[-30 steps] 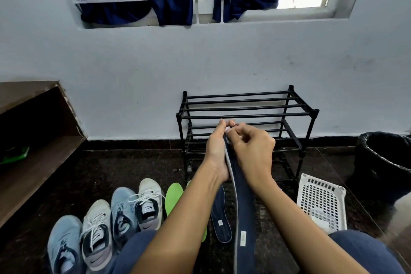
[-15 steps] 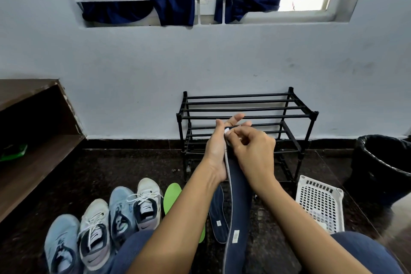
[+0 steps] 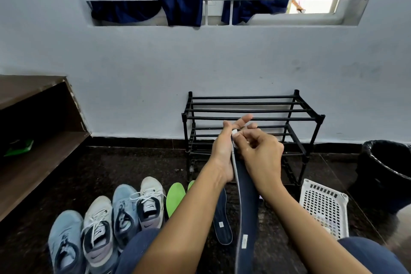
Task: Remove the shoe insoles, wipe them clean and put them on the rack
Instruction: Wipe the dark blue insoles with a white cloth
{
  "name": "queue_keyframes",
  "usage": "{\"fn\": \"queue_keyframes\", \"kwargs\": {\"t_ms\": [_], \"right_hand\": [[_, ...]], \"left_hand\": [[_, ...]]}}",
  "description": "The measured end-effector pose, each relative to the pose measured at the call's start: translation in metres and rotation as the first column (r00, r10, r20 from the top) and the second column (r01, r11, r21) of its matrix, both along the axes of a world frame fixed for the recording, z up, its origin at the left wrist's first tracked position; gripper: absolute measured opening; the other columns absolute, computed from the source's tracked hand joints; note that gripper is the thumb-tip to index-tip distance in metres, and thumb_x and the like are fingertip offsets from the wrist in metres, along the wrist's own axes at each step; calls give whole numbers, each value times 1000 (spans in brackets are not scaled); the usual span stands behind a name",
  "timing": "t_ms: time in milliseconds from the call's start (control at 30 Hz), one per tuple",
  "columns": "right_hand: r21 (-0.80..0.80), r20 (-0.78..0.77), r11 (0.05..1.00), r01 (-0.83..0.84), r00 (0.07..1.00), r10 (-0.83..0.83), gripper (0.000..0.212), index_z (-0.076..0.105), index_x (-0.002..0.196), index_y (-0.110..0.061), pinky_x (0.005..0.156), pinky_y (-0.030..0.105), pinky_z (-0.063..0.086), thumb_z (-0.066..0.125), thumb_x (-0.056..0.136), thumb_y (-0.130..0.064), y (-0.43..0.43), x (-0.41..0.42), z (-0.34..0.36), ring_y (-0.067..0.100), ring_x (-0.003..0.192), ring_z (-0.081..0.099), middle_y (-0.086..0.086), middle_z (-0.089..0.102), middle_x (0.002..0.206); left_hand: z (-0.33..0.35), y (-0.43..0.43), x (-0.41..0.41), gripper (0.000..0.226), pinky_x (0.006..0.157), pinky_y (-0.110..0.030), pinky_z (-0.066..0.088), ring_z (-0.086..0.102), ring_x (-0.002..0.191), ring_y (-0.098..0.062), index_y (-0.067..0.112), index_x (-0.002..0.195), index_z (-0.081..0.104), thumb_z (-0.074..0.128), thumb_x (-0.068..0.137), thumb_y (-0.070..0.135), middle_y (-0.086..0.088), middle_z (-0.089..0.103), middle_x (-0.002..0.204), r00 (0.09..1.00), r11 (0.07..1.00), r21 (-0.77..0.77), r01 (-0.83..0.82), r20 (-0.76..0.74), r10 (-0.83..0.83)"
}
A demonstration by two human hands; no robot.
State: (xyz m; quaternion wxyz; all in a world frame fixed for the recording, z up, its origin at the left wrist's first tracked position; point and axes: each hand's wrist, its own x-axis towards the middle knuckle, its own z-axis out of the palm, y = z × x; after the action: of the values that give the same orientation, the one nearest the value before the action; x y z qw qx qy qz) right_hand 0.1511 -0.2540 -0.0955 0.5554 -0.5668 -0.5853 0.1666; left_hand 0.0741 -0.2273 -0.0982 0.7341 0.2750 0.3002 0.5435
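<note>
Insole [image 3: 246,196] first: it is dark blue and stands on edge between my forearms. Its labelled heel end is low by my lap and its toe end is up at my fingers, so its long axis runs straight away from me.

My left hand [image 3: 222,153] lies flat along its left face with the fingers [image 3: 243,119] straight and spread, reaching past the tip. It backs the insole and does not grip it. My right hand [image 3: 260,153] is curled on the other face. Its thumb and forefinger pinch a small white bit [image 3: 235,134] against the toe end. Whether that is cloth or tissue I cannot tell.

I judge this to be the wiping step, with the wipe at the far end. Any stroke from here has to come back toward me down that long axis, with my left palm as the backing.

On the floor [image 3: 133,169] under my arms lies a second dark insole [image 3: 222,224]. Green insoles [image 3: 175,196] are just left of it and a row of shoes [image 3: 124,213] further left. A white basket [image 3: 322,204] sits to my right.

Beyond my fingers, in line with the toe end, stands the black rack [image 3: 253,111] against the wall. I see nothing on its bars. When the insole is clean, I expect the move is a plain push forward along the line it already points. Neither hand looks clearly nearer to the rack.
</note>
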Motion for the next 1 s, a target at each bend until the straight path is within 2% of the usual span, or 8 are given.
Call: {"fn": "queue_keyframes", "kwargs": {"t_ms": [67,167,267,367,467,567,767,1000], "right_hand": [[-90,-46,993,-79,996,75,8,74,76,-16,58,10,47,70,82,-18,-5,0,-2,8,54,62,0,68,61],[-187,-125,958,-217,973,195,12,73,72,-12,52,12,48,68,83,-12,-12,-1,-4,7,46,59,4,66,55],[-47,100,998,-46,994,50,10,74,73,-15,60,12,42,70,81,-17,-4,-2,-6,13,56,60,1,67,60],[59,145,996,73,986,-80,9,73,81,-12,67,25,43,69,83,-19,5,-2,-5,20,61,61,5,69,68],[-30,2,999,17,1000,-17,11,72,74,-13,57,12,41,70,83,-19,-2,0,-8,12,53,59,2,66,60],[-159,-186,969,-187,970,156,14,72,69,-15,53,15,50,70,82,-15,-12,1,-10,10,50,61,4,68,58],[35,21,997,70,997,-71,11,73,77,-12,59,15,35,71,82,-22,3,-1,-3,13,55,54,-1,64,61],[-30,8,999,-12,1000,13,13,71,69,-14,59,9,39,71,81,-19,-3,-1,-8,2,53,54,-9,61,55]], "left_hand": [[2,2,-2,56,65,-25,53,65,77,-13,13,104,65,20,104,47,1,62,74,1000,1000,-3,-25,10,25],[5,5,-8,55,80,-27,45,57,77,-15,8,97,63,22,104,45,1,54,61,990,997,-13,-75,115,76],[1,5,-6,55,76,-28,50,60,78,-15,10,97,64,23,104,46,1,56,66,994,997,-8,-73,80,73],[-1,2,0,55,73,-28,53,61,78,-16,13,100,67,24,103,48,0,62,79,999,998,-19,-54,2,54],[2,5,0,57,75,-27,52,63,82,-15,9,97,65,21,104,44,-1,66,78,998,998,-21,-57,27,57],[3,8,-2,57,78,-26,47,63,79,-15,7,93,64,20,105,42,-2,68,73,994,997,-9,-83,69,83],[3,5,4,60,72,-26,56,66,83,-14,9,97,67,19,105,45,-3,72,83,998,997,-46,-61,3,61],[-1,11,-3,59,84,-27,51,68,85,-12,9,97,67,19,105,43,-2,73,84,993,993,-21,-117,25,117]]}}
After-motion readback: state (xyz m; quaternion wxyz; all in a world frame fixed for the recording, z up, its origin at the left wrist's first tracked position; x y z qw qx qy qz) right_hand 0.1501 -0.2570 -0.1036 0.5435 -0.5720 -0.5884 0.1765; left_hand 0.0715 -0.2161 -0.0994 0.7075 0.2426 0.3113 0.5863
